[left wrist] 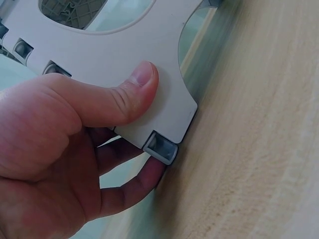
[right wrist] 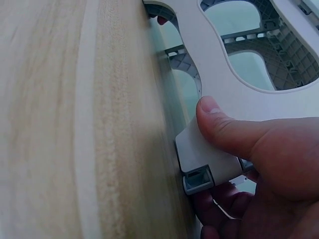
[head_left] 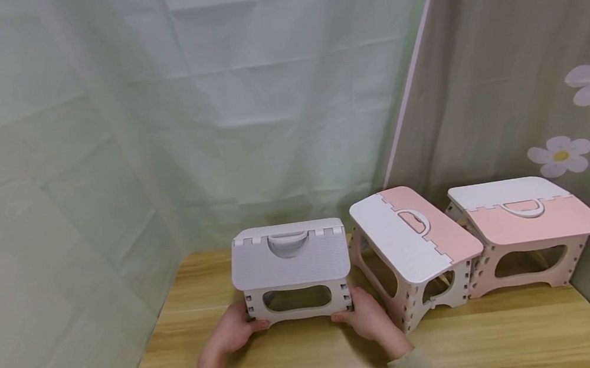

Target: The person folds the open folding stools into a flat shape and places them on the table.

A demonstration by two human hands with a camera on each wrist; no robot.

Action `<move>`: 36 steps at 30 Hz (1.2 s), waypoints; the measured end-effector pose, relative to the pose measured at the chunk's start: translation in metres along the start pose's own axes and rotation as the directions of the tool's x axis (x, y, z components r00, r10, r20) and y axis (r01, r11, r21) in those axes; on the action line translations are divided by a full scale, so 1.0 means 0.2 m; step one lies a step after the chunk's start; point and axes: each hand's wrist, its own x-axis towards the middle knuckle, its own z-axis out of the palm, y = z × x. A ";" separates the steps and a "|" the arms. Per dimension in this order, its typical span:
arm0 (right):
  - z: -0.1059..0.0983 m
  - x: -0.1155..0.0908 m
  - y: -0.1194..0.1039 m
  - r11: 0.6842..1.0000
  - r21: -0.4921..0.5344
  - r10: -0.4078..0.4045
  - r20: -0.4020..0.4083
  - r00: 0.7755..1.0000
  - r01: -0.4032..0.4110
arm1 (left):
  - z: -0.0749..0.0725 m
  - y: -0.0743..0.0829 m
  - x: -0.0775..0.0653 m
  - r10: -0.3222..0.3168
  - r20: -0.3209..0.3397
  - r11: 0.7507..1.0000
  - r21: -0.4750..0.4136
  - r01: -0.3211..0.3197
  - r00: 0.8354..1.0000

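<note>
Grey plastic-looking stool [head_left: 293, 271], grasped low on both sides

Clasped at the bottom corners by left hand [head_left: 234, 330] and right hand [head_left: 365, 316], thumbs over the smooth front panel [left wrist: 164, 45], fingers curled behind. Placed directly between the hands, at the tabletop [head_left: 306, 355]; cannot tell if quite touching the wood grain.

Crowded just right of the right hand by an angled pink-and-white stool [head_left: 403, 250]; farther right, a second pink-and-white stool [head_left: 555, 224]. Backed, beyond the hands, by a creased pale green curtain [head_left: 291, 149].

Finely textured on top, round-cornered, with an inset handle [head_left: 287, 239]. Pierced by an oval opening in front, wavy along the lower edge, lattice-ribbed inside.
</note>
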 end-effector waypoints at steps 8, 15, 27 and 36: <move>0.00 0.00 0.01 1.000 -0.031 0.000 -0.006 1.000 0.000 | 0.00 0.01 0.00 0.007 0.001 1.000 -0.020 -0.007 1.000; 0.00 0.01 0.02 0.999 -0.032 -0.002 -0.004 1.000 0.002 | 0.00 0.01 0.00 -0.004 -0.009 1.000 -0.029 0.003 1.000; 0.00 0.00 0.00 0.999 -0.047 -0.012 -0.008 1.000 0.012 | 0.01 0.00 0.00 -0.022 -0.010 1.000 -0.019 0.022 1.000; 0.01 0.00 0.01 0.999 -0.047 0.010 0.002 1.000 -0.010 | 0.01 0.00 0.00 -0.003 -0.001 0.999 -0.043 0.002 1.000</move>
